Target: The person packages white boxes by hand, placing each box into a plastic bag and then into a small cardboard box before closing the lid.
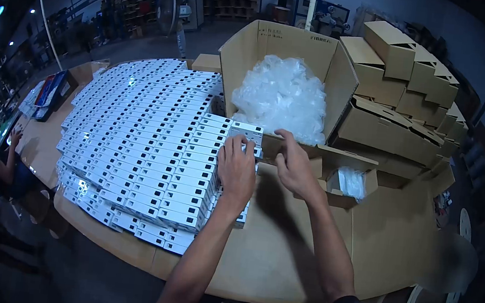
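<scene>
Rows of flat white units (143, 135) with small dark square openings are stacked in a wide block on the left part of the table. At the block's right edge, my left hand (237, 166) has its fingers bent over a white unit (246, 129), closed on its near side; the thumb is mostly hidden. My right hand (295, 166) hovers just right of that unit, index finger and thumb apart, holding nothing visible. Beside it, a small open carton (332, 197) contains clear plastic-wrapped items (350, 183).
Behind my hands stands a large open carton (343, 94) full of clear plastic bags (283, 97). Closed brown cartons (386, 131) are piled at the right. Flattened cardboard (387, 238) covers the table's right side. Another person (7, 165) is at the far left.
</scene>
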A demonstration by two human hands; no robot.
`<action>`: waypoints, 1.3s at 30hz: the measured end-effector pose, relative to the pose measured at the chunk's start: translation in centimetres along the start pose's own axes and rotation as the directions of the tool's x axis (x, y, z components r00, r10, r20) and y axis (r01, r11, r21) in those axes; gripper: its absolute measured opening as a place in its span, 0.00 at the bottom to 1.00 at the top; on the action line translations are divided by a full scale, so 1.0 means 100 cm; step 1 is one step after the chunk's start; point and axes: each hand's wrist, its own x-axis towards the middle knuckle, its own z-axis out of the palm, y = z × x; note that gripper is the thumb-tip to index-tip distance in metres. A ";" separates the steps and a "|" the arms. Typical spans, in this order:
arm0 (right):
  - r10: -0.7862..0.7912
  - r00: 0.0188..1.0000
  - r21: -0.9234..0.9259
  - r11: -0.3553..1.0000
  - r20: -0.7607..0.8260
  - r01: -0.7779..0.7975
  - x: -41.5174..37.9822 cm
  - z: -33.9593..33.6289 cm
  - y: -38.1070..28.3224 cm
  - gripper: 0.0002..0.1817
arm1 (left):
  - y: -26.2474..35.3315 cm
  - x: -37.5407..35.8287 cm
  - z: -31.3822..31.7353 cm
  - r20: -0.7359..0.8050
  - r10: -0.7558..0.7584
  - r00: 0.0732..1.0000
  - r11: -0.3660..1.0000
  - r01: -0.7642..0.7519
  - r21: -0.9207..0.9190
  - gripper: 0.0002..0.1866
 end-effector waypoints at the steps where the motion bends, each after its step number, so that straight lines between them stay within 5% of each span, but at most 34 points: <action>1: 0.094 0.995 0.036 0.995 0.030 -0.095 -0.008 -0.006 -0.003 0.25 | 0.004 0.000 -0.004 -0.046 -0.005 0.999 1.000 0.004 -0.013 0.15; 4: 0.420 0.826 0.364 0.753 0.375 -0.548 -0.023 -0.030 -0.026 0.23 | 0.026 -0.005 -0.036 -0.061 -0.005 0.998 0.993 -0.002 -0.119 0.15; 6: 0.326 0.840 0.670 0.506 0.434 -0.543 -0.033 -0.026 -0.016 0.24 | 0.043 -0.008 -0.055 -0.042 0.014 0.999 0.958 -0.025 -0.287 0.19; 9: 0.292 0.884 0.895 0.153 0.364 -0.419 -0.037 -0.026 -0.016 0.17 | 0.059 -0.007 -0.064 -0.028 0.097 0.995 0.887 -0.099 -0.452 0.21; 12: 0.297 0.929 0.831 0.441 0.222 -0.339 -0.035 -0.040 0.003 0.11 | 0.055 0.016 -0.082 0.164 0.133 0.977 0.683 0.029 -0.730 0.21; 14: 0.318 0.932 0.782 0.531 0.172 -0.326 -0.028 -0.055 0.003 0.11 | 0.045 0.049 -0.065 0.121 0.103 0.987 0.707 0.013 -0.707 0.20; 17: 0.106 0.983 0.153 0.985 -0.148 -0.083 -0.004 -0.084 0.005 0.13 | 0.034 0.090 -0.016 0.119 0.123 0.985 0.799 -0.027 -0.601 0.18; 18: -0.098 0.968 -0.123 0.990 -0.230 0.071 0.004 -0.092 0.009 0.15 | 0.031 0.099 0.007 0.128 0.195 0.972 0.833 -0.095 -0.545 0.18; 20: -0.144 0.961 -0.166 0.980 -0.235 0.107 0.023 -0.101 0.014 0.21 | 0.030 0.109 0.040 0.181 0.310 0.933 0.873 -0.204 -0.444 0.17; 23: -0.121 0.977 -0.153 0.984 -0.177 0.094 0.046 -0.106 0.025 0.21 | 0.032 0.125 0.068 0.331 0.390 0.859 0.888 -0.257 -0.380 0.12; 26: -0.146 0.981 -0.239 0.964 -0.124 0.114 0.064 -0.102 0.041 0.25 | 0.026 0.148 0.078 0.408 0.280 0.869 0.886 -0.070 -0.458 0.12; 34: 0.072 0.997 -0.248 0.966 -0.011 -0.073 0.121 -0.087 0.066 0.33 | 0.010 0.196 0.043 0.271 0.390 0.880 0.765 -0.146 -0.627 0.09; 36: -0.026 0.994 -0.286 0.958 -0.110 -0.007 0.136 -0.076 0.084 0.22 | 0.011 0.200 0.043 0.220 0.374 0.901 0.753 -0.156 -0.639 0.09; 39: -0.096 0.953 -0.273 0.962 -0.288 0.014 0.147 -0.069 0.085 0.11 | 0.018 0.195 0.045 0.254 0.154 0.955 0.726 0.065 -0.685 0.14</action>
